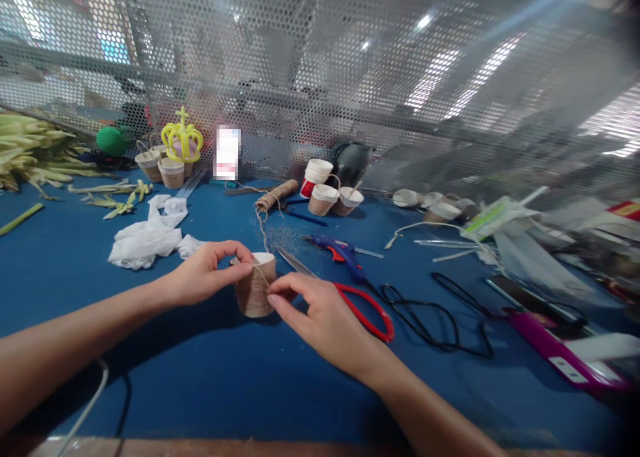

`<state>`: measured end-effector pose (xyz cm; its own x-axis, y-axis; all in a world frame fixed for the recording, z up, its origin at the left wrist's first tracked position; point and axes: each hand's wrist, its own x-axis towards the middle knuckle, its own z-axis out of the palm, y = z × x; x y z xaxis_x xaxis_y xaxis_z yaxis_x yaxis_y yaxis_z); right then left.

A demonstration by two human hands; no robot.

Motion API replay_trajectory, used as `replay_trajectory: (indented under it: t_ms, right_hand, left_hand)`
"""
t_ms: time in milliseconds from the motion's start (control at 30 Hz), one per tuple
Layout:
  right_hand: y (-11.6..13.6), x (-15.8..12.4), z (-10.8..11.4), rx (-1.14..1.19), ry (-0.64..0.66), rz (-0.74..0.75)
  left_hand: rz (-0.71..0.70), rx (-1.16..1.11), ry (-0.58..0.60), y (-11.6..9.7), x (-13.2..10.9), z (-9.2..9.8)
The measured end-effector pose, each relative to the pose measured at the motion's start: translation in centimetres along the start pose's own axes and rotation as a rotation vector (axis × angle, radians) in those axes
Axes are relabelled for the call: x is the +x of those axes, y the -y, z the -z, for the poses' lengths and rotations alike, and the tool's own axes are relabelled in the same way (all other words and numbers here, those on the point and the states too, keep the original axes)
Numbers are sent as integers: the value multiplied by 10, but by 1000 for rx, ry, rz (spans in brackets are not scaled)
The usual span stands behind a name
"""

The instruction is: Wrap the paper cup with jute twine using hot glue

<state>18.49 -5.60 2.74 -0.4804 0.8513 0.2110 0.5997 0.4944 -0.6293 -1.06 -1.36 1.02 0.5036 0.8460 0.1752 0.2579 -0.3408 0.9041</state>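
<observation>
Between my hands is a paper cup (254, 298), its outside wrapped in brown twine and its white inner wall showing at the rim. The thumb and fingers of my left hand (207, 270) pinch the cup's upper left rim. At the cup's right side, my right hand (320, 314) has thumb and index finger closed on a thin strand of twine (261, 272) that crosses the front. More twine runs from behind the cup back to a twine roll (278, 194). Red-handled scissors (367, 310) lie under and beside my right hand, blades pointing away.
A blue hot glue gun (340, 252) with a black cord lies beyond the scissors. White crumpled cloth (145, 240) is at left. Small twine-wrapped cups (323, 200) stand at the back. A purple power strip (555, 350) lies right. A perforated metal screen (280, 70) closes the rear.
</observation>
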Motion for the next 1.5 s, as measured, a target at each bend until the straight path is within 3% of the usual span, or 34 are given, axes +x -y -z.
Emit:
replay_trajectory:
  t_ms: [367, 867, 1067, 1200, 1300, 1367, 1433, 1500]
  right_hand:
    - [2, -1, 1, -3, 23, 2]
    - [3, -1, 0, -40, 73, 41]
    - [-3, -1, 3, -51, 98, 85]
    - [-9, 0, 9, -56, -10, 58]
    - [-22, 6, 21, -177, -160, -65]
    - [-38, 10, 33, -364, -306, -313]
    - [-60, 13, 46, -437, -348, -459]
    - [-84, 15, 55, -457, -306, -562]
  left_hand:
    - [44, -164, 43, 12, 5, 10]
    - [-34, -157, 177, 20, 10, 25]
    - [-97, -10, 165, 8, 5, 19]
    - [-118, 129, 137, -4, 0, 11]
    - [-131, 166, 147, -8, -4, 7]
    - [-139, 170, 155, -9, -5, 5]
    - [-140, 174, 161, -9, -5, 5]
    - [-135, 182, 168, -9, -5, 5]
